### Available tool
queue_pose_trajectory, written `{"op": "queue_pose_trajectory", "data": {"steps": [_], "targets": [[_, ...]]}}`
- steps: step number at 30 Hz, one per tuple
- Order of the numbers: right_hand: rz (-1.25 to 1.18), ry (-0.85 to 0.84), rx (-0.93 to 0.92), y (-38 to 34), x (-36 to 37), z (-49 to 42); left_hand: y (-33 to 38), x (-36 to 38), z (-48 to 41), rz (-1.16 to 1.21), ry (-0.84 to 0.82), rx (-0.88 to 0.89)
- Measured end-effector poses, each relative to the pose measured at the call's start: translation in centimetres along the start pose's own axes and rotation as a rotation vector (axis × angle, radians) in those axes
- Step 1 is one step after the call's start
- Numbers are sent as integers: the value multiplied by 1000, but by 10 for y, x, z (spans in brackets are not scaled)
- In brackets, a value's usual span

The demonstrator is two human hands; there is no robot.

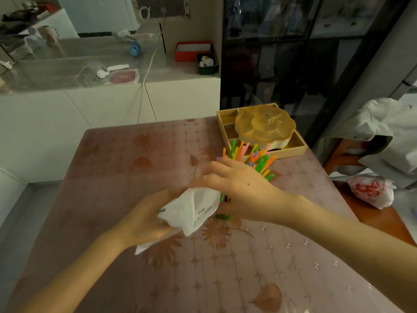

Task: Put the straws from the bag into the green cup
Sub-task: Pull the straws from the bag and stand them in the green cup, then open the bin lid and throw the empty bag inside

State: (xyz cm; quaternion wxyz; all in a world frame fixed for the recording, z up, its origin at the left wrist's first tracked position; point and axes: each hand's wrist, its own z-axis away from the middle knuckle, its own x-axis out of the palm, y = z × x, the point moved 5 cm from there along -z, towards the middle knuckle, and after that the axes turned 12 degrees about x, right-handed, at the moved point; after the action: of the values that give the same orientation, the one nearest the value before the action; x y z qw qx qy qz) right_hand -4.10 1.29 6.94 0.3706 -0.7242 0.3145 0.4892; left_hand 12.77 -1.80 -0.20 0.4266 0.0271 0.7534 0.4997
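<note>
Table [135,177]: right hand [243,190] hides green cup [224,216]; straws [252,157] blurred.

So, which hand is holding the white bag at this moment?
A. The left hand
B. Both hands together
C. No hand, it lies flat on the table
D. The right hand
A: the left hand grips the white bag from below, while the right hand is over the coloured straws, not on the bag.

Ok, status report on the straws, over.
Left hand grips white bag. Right hand around straws, cup mostly hidden. Snack box close behind.
</note>
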Motion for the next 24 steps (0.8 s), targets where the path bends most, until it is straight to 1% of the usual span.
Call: {"op": "queue_pose_trajectory", "data": {"steps": [2,3,5,7,9,11,14,16,19,22,24], "targets": [[-81,97,38,-1,-10,16,-3,13,2,34,-97,-14],[-112,127,88,1,-14,25,-5,20,3,25,-150,-6],[-182,157,233,7,-22,48,-7,34,2,51,-199,-26],[-248,147,404,20,-27,75,-7,50,0,35,-231,-11],[-310,93,541,33,-31,105,-2,68,-1,-8,-293,33],[-323,-16,660,45,-33,138,6,89,-2,-18,-347,98],[-347,-171,759,54,-37,192,22,122,-11,-70,-373,181],[-309,-234,813,60,-39,233,36,147,-20,-97,-363,213],[-170,-266,946,77,-43,310,66,199,-29,-109,-374,272],[-35,-245,1077,98,-44,402,101,267,-29,-89,-415,310],[23,-185,1168,108,-41,465,122,323,-22,-71,-463,325]]}}
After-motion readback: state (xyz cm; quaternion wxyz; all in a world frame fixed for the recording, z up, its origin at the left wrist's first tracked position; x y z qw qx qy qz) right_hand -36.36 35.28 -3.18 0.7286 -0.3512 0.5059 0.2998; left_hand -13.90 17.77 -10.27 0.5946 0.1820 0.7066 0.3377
